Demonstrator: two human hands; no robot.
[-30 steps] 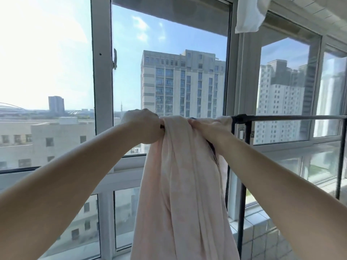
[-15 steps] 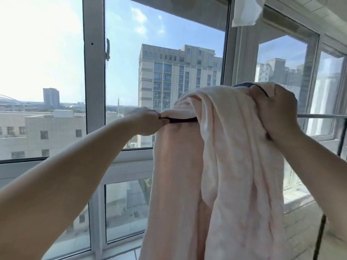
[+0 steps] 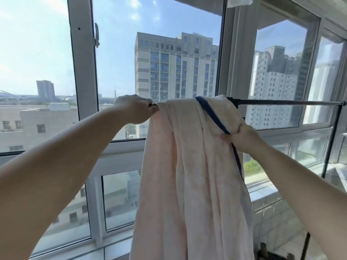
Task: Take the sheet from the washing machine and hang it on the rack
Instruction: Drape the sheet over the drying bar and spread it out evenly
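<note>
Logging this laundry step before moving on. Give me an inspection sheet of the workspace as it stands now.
Surface: tiled balcony ledge under the windows, lower right.
Job's things: pale pink sheet with a dark blue edge, draped bunched over the black rack bar; most of the bar to the right is bare. Washing machine not in view.
Clutter: white cloth hanging at the top edge.
Grippers: left hand grips the bar's left end beside the sheet; right hand grips the sheet's edge below the bar.
Cables: nothing seen.
Surroundings: glazed white-framed windows, high-rise buildings and blue sky outside.
</note>
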